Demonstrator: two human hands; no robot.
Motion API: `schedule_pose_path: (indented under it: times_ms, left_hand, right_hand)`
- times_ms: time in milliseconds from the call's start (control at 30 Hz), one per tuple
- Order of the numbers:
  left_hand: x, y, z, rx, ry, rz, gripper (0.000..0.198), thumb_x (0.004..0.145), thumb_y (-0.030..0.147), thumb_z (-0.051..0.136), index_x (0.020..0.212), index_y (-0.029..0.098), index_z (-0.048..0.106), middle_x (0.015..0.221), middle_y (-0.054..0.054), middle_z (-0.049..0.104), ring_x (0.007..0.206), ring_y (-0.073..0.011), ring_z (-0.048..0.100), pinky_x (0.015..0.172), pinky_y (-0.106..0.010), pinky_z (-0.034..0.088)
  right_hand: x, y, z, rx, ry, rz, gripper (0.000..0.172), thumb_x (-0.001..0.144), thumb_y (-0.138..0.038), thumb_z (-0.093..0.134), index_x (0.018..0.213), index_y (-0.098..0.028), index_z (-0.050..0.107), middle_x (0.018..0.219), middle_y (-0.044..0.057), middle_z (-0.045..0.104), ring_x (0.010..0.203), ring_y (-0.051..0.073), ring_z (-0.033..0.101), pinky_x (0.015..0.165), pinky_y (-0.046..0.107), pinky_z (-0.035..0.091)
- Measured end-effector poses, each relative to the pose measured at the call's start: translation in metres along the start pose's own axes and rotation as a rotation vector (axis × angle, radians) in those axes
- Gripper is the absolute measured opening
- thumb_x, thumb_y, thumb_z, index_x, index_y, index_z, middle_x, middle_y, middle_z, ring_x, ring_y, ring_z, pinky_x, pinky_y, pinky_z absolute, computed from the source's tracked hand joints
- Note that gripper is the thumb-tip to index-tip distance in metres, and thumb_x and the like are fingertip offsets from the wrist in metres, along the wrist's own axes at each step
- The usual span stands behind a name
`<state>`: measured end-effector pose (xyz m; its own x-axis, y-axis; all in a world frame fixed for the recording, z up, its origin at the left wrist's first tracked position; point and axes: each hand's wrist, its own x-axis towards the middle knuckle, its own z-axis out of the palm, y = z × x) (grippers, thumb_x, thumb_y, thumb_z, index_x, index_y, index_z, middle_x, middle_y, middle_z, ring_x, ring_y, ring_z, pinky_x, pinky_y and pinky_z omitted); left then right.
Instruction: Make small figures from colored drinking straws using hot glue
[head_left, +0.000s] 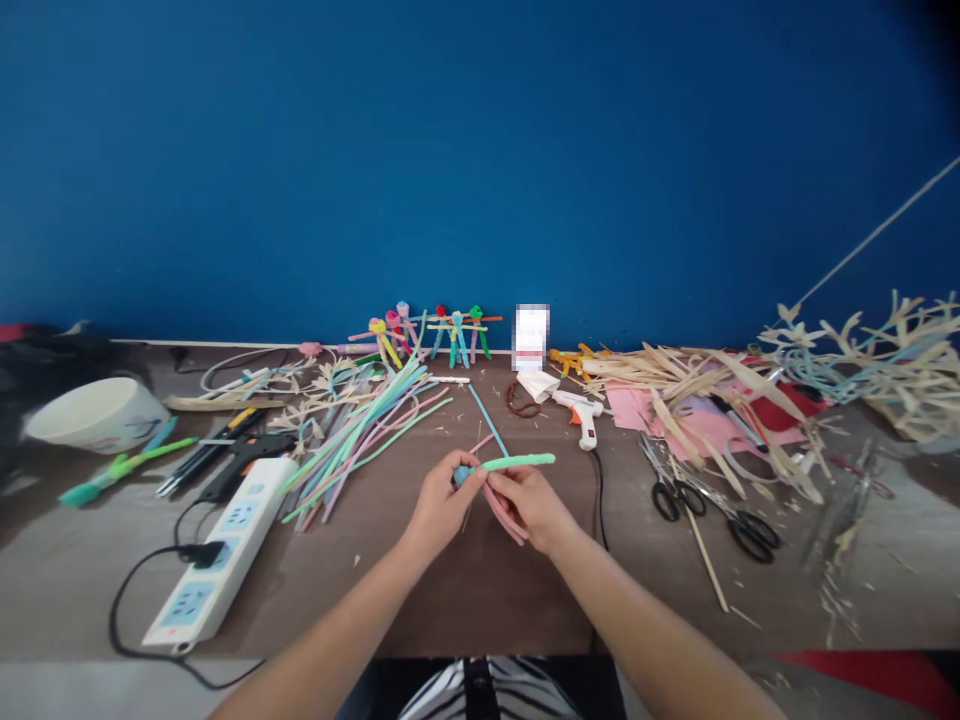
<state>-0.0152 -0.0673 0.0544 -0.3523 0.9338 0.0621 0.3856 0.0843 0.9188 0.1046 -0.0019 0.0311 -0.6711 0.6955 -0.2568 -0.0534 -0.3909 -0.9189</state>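
I see both hands meeting over the middle of the table point(420, 590), each in a fingertip grip. The left hand point(442, 510) pinches a blue piece point(463, 475), most of it covered by finger and thumb. The right hand point(534, 505) grips a fuzzy green stem point(525, 461) near its left end, the rest jutting out to the right above the knuckles. Pink stems point(508, 518) hang below, between the hands; they seem to belong to the same piece, but the fingers hide any join from me.

Beyond the hands, a thin blue stem point(489, 420) slants across the tabletop. The white glue gun point(585, 415) lies farther off, its cord partly lost behind the right forearm. A pixelated patch blots out most of a pale upright thing point(531, 335) by the wall. Among the small stem figures point(457, 340), the rear ones are partly covered. Clear, blurred items point(844, 510) on the right are hard to make out, and the frame's edge cuts off the pale woven bundle point(915, 370).
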Motion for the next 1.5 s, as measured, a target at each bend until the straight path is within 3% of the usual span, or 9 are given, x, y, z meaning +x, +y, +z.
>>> schedule_pose_path:
  times_ms: [133,400,533,667,833,1000,1200,1333,1500]
  left_hand:
    - [0.001,0.001,0.003,-0.026,-0.068,-0.048,0.022,0.073,0.037,0.047,0.070,0.016,0.051,0.056,0.005,0.041,0.052,-0.0084,0.035,0.050,-0.019,0.029]
    - [-0.001,-0.001,0.006,-0.402,-0.235,-0.270,0.025,0.073,0.040,0.046,0.074,0.015,0.048,0.055,0.006,0.036,0.046,-0.0061,0.030,0.042,-0.017,0.024]
    - [-0.002,-0.005,0.009,-0.315,-0.130,-0.240,0.020,0.073,0.035,0.048,0.073,0.015,0.049,0.052,0.007,0.035,0.046,-0.0062,0.030,0.044,-0.017,0.025]
    - [-0.002,-0.004,0.010,-0.147,-0.023,-0.110,0.018,0.074,0.031,0.045,0.071,0.014,0.052,0.058,0.004,0.044,0.053,-0.0085,0.039,0.051,-0.019,0.033]
    - [-0.005,-0.005,0.011,0.056,0.008,-0.031,0.016,0.074,0.027,0.044,0.073,0.015,0.054,0.056,0.004,0.047,0.052,-0.0093,0.040,0.051,-0.020,0.032]
    - [-0.005,-0.006,0.011,0.210,0.015,0.037,0.013,0.073,0.024,0.044,0.070,0.016,0.054,0.058,0.003,0.050,0.055,-0.0106,0.043,0.053,-0.021,0.032]
    - [-0.002,-0.002,0.006,0.287,-0.048,0.122,0.012,0.069,0.018,0.045,0.071,0.017,0.057,0.063,0.001,0.053,0.060,-0.0124,0.046,0.057,-0.022,0.034]
    - [-0.002,-0.001,0.001,0.169,-0.164,0.184,0.012,0.069,0.017,0.046,0.070,0.016,0.058,0.067,0.000,0.055,0.065,-0.0125,0.048,0.060,-0.022,0.035]
    - [-0.005,0.002,-0.004,0.011,-0.291,0.132,0.012,0.071,0.021,0.048,0.071,0.015,0.058,0.063,0.002,0.051,0.058,-0.0094,0.043,0.055,-0.019,0.033]
  right_hand:
    - [-0.002,0.006,0.001,-0.265,0.108,-0.172,0.021,0.071,-0.034,0.053,0.063,-0.014,0.055,0.051,-0.004,0.049,0.046,0.007,0.040,0.045,0.019,0.030]
    - [0.004,0.005,-0.012,-0.455,0.159,-0.177,0.019,0.069,-0.032,0.051,0.066,-0.015,0.057,0.056,0.001,0.057,0.051,0.012,0.050,0.048,0.022,0.036]
    - [0.001,0.007,-0.009,-0.548,0.208,-0.154,0.018,0.071,-0.032,0.051,0.068,-0.015,0.055,0.055,0.001,0.056,0.048,0.012,0.049,0.045,0.021,0.034]
    - [-0.014,0.001,-0.002,-0.857,0.183,-0.323,0.016,0.078,-0.028,0.044,0.076,-0.017,0.056,0.058,0.000,0.057,0.050,0.012,0.049,0.049,0.021,0.033]
    - [-0.032,-0.014,0.007,-1.352,0.170,-0.385,0.015,0.081,-0.018,0.040,0.089,-0.019,0.053,0.074,0.002,0.061,0.064,0.014,0.056,0.056,0.023,0.033]
    - [-0.038,-0.032,0.009,-1.559,0.110,-0.421,0.016,0.085,-0.021,0.037,0.085,-0.018,0.053,0.081,0.005,0.059,0.069,0.015,0.055,0.060,0.024,0.035]
    - [-0.026,-0.051,-0.001,-1.387,0.041,-0.595,0.014,0.081,-0.017,0.044,0.077,-0.017,0.058,0.082,0.006,0.057,0.082,0.016,0.049,0.074,0.027,0.035]
    - [-0.007,-0.051,-0.016,-1.007,-0.104,-0.275,0.009,0.074,-0.018,0.050,0.074,-0.016,0.059,0.067,0.000,0.058,0.064,0.012,0.051,0.060,0.023,0.037]
    - [0.004,-0.044,-0.025,-0.365,-0.289,0.115,0.015,0.065,-0.026,0.060,0.072,-0.014,0.055,0.052,-0.005,0.053,0.044,0.007,0.046,0.044,0.018,0.034]
